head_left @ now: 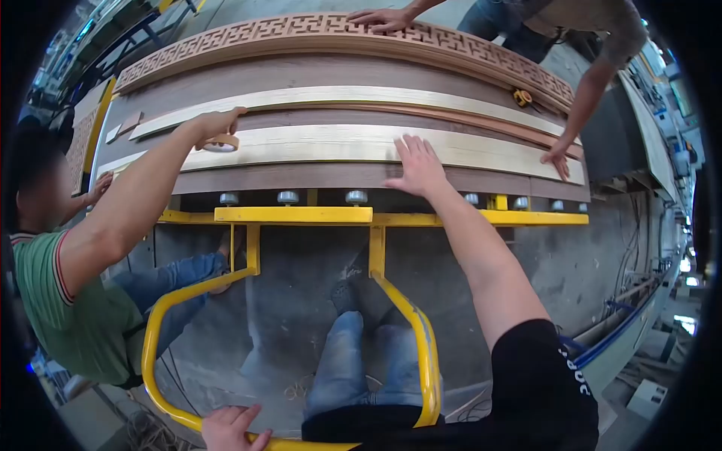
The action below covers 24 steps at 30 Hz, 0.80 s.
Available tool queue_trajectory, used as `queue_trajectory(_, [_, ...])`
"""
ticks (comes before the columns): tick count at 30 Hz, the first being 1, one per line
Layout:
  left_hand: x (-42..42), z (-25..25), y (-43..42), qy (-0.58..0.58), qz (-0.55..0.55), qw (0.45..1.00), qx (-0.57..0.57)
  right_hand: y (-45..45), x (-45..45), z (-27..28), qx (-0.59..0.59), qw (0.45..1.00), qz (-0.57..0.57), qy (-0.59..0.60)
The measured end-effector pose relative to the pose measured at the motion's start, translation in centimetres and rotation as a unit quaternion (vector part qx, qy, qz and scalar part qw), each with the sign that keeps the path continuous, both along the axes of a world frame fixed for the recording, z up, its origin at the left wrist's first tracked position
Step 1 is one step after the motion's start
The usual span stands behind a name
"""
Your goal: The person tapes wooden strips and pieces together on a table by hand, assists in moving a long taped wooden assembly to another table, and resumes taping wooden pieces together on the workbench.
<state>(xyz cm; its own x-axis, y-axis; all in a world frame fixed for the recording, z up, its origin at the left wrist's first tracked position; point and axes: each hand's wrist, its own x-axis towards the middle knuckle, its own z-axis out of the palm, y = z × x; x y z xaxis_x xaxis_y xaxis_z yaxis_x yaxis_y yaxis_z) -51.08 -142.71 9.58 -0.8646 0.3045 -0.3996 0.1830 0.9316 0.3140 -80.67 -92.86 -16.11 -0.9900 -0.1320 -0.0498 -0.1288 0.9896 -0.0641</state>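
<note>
While the wearer's right hand (417, 167) rests with fingers spread wide and palm down, gripping nothing, on the front edge of a long, flat, pale golden board (316, 144), the wearer's left hand (226, 430) lies over the near side of a curved yellow tubular rail (429, 361). Its fingers are partly bent; how tightly they close around the metal cannot be told.

The pale board lies lengthwise along the front of a dark brown, wood-grained surface (241, 178). Beyond it run a narrow reddish-brown strip (421, 111) and a second pale board (331, 94), with a long brown panel with carved fretwork (278, 30) farthest back. Near the right end of that panel sits a small yellow-and-black tape measure (522, 98). Small silver rollers (356, 198) line the front, just above a flat yellow metal bar (293, 215).

At the left, a co-worker in a green shirt (83, 316) stretches one hand (216, 126) out over the boards, a tan roll of tape (232, 141) against it. At the far right, another co-worker has one hand (383, 19) on the carved panel and the other (556, 157) at the near board's right end.
</note>
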Motion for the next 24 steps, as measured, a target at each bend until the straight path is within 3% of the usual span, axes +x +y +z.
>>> queue_trajectory(6, [2.7, -1.4, -0.2, 0.124, 0.104, 0.986, -0.042, 4.0, -7.1, -6.2, 0.002, 0.989, 0.136, 0.057])
queue_trajectory(9, [4.4, -1.3, 0.1, 0.146, 0.147, 0.977, -0.058, 4.5, -7.1, -5.2, -0.064, 0.989, 0.135, 0.014])
queue_trajectory(11, [4.1, -0.9, 1.2, 0.130, 0.155, 0.975, -0.088, 5.1, -7.3, -6.0, -0.085, 0.982, 0.156, 0.071])
queue_trajectory(15, [3.9, -0.7, 2.7, 0.100, 0.181, 0.969, -0.139, 5.2, -7.4, -5.0, -0.116, 0.985, 0.127, -0.007])
queue_trajectory(17, [2.4, -0.7, 4.1, 0.053, 0.175, 0.966, -0.185, 5.3, -7.5, -5.2, -0.117, 0.986, 0.119, 0.017])
queue_trajectory(18, [1.4, -0.9, 5.2, -0.021, 0.229, 0.951, -0.207, 5.3, -7.6, -5.3, -0.122, 0.984, 0.127, 0.018])
queue_trajectory(22, [-10.5, -6.3, 13.7, -0.057, 0.065, 0.993, -0.084, 5.5, -7.5, -5.9, -0.132, 0.982, 0.129, 0.041])
queue_trajectory(24, [-18.1, -11.6, 18.6, 0.018, -0.040, 0.999, 0.004, 5.2, -7.6, -5.7, -0.135, 0.981, 0.132, 0.040])
